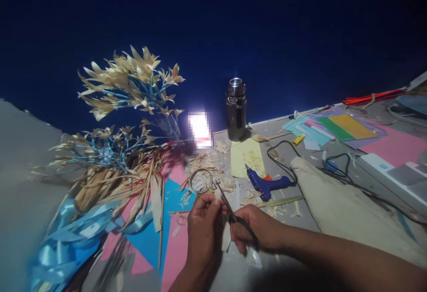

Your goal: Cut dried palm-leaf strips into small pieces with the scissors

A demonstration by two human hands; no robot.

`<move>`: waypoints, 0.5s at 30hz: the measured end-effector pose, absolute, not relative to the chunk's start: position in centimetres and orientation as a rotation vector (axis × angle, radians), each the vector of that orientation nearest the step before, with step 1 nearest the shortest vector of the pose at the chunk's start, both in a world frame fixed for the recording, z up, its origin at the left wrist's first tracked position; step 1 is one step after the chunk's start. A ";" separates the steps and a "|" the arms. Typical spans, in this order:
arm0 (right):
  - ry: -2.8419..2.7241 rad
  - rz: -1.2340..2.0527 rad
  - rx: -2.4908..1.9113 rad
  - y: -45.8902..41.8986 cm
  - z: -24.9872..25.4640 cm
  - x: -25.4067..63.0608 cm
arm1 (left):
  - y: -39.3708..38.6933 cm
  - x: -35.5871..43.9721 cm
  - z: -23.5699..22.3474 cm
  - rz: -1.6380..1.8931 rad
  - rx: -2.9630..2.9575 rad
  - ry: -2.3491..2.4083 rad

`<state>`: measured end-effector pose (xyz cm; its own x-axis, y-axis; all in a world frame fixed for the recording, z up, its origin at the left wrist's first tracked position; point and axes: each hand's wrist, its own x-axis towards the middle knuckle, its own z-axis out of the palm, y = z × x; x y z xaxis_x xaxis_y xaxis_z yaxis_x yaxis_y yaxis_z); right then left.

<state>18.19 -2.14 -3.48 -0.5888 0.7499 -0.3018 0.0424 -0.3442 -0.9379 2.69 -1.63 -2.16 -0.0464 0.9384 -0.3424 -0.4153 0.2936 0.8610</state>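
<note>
My left hand [204, 223] is closed, thumb against fingers, on a small pale strip of dried husk [217, 192] that stands up from the fingertips. In my right hand [251, 225] is a pair of dark scissors [227, 202], its blades pointing up and away, right beside the strip. Whether the blades touch the husk I cannot tell. Another pale husk piece [226, 238] shows below, between the hands. Just beyond my left fingers lies a tape-like ring [191, 180], amid scattered husk scraps [218, 148].
A blue glue gun [267, 185] with a black cord lies right of the hands, near a yellow sheet [238, 158] and a flask [236, 118]. At left are husk flowers [133, 83], blue ribbon [56, 256] and coloured paper [147, 238]. Pale cloth [336, 203] spreads at right.
</note>
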 end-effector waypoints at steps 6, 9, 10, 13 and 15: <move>-1.422 1.945 -1.022 -2.2 -3.5 18.1 | -1.8 2.7 -2.3 1.193 0.633 1.142; -1.427 1.937 -1.019 -2.2 -3.7 18.2 | -1.8 2.7 -2.3 1.187 0.631 1.142; -1.429 1.935 -1.020 -2.2 -3.8 18.2 | -1.8 2.6 -2.3 1.186 0.633 1.143; -1.420 1.937 -1.041 -2.2 -3.9 18.3 | -1.8 2.6 -2.0 1.189 0.629 1.142; -1.417 1.925 -1.044 -2.3 -3.8 18.3 | -1.8 2.6 -1.8 1.195 0.621 1.129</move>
<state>18.30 -2.26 -3.85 -0.5630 0.7798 -0.2736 0.0294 -0.3119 -0.9497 2.60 -1.76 -1.79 -0.0373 0.9373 -0.3465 -0.3988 0.3040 0.8652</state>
